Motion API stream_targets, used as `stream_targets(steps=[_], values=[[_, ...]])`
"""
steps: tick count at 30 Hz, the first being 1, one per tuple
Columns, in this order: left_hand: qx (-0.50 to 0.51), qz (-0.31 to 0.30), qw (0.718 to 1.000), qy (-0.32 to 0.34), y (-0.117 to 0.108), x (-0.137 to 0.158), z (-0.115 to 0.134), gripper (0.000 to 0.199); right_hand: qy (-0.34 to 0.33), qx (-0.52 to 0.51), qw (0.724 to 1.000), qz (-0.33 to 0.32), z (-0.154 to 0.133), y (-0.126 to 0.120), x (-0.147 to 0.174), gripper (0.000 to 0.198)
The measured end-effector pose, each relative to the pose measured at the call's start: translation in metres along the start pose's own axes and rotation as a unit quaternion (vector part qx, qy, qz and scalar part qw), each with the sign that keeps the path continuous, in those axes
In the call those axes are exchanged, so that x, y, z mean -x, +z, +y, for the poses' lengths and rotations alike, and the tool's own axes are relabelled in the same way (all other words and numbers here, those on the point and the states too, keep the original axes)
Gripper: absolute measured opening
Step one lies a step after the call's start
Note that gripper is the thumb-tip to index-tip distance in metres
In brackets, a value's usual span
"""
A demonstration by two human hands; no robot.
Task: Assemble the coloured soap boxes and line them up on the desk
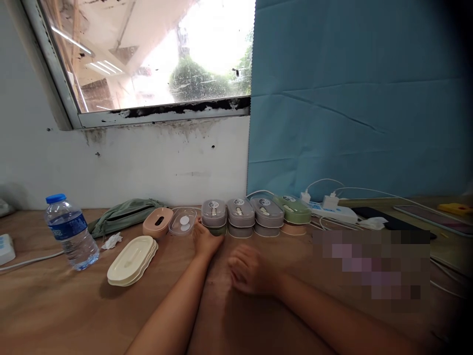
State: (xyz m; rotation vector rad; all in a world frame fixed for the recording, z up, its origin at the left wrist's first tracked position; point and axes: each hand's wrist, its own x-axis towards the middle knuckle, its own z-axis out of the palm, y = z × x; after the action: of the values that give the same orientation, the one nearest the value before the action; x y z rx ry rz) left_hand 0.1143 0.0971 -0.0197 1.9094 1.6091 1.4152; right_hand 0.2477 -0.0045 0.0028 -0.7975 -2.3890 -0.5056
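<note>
My left hand (208,241) is against the lower front left of the leftmost stacked lidded box (214,211), its fingers curled round the bottom edge and partly hidden. That box has a grey, see-through top with a round sticker, over a dark green lower part. To its right stand two similar grey lidded boxes (241,212) (266,213) and a green lidded box (295,211) on a peach base. Slightly blurred, my right hand (248,268) hovers low in front of the row, fingers curled in, with nothing visible in it. A clear lid (183,221) lies left of my left hand.
Further left are a peach slotted cover (158,222), stacked cream lids (129,261), a crumpled tissue (112,240), a green pouch (127,217) and a water bottle (70,231). A power strip (334,212) with cables and a phone-like slab (432,219) lie right. A blurred-out patch covers the right table.
</note>
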Motion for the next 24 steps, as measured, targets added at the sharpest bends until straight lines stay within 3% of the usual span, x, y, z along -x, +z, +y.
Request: stream_targets(steps=[2,5,10,16,21,24], values=[[-0.047,0.038,0.998,0.013,-0.001,0.0,0.0,0.07,0.063,-0.019,0.995,-0.069,-0.013,-0.013,0.027,0.008],[-0.076,0.074,0.994,0.036,-0.005,0.0,0.0,0.051,0.193,-0.055,0.966,-0.162,-0.025,-0.039,0.059,0.011],[-0.098,0.135,0.986,0.026,-0.021,0.0,0.003,0.042,0.352,-0.058,0.912,-0.199,-0.027,-0.071,0.084,0.019],[-0.166,0.123,0.978,0.022,-0.071,-0.028,-0.005,0.03,0.372,-0.05,0.903,-0.206,-0.025,-0.076,0.082,0.02],[-0.217,0.099,0.968,-0.078,-0.125,-0.065,-0.047,0.058,0.367,-0.063,0.905,-0.204,-0.025,-0.077,0.08,0.02],[-0.227,0.033,0.965,-0.127,-0.14,-0.073,-0.071,0.083,0.364,-0.059,0.909,-0.196,-0.025,-0.078,0.08,0.02]])
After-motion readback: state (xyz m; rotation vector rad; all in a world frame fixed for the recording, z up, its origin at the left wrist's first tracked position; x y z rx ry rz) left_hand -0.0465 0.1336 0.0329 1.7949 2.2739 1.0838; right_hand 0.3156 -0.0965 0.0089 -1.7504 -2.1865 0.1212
